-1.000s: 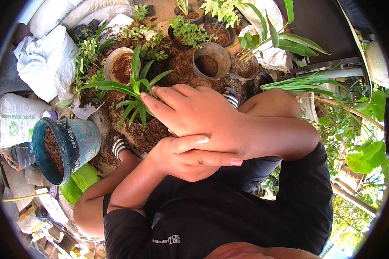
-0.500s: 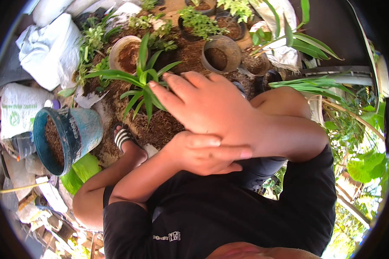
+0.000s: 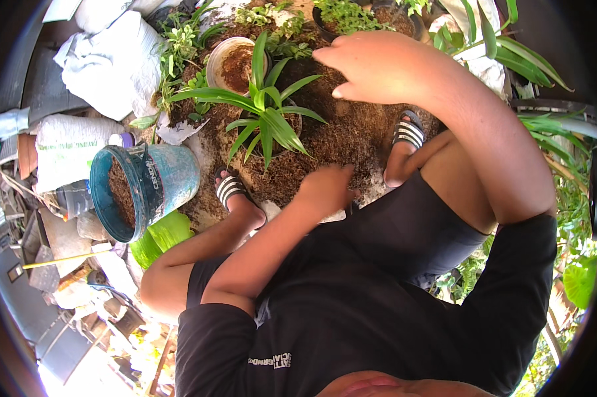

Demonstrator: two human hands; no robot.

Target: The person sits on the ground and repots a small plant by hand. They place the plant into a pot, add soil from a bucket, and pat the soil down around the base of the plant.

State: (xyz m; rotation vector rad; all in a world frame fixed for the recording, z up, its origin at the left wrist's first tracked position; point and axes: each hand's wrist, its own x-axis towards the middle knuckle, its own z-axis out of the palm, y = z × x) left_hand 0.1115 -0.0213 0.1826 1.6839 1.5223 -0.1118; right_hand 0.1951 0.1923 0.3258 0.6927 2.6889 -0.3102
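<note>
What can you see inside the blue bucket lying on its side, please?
The blue bucket holds brown, fibrous potting mix, seen through its open mouth. How far it fills the bucket cannot be seen, since the wall hides the rest.

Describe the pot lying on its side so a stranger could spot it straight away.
Start at the brown soil heap in front of the squatting person, then go to its left, past the sandalled foot. There, in front of a white sack, lies the teal plastic pot. Unlike the upright pots further back, it is tipped over, its soil-filled mouth facing left.
</note>
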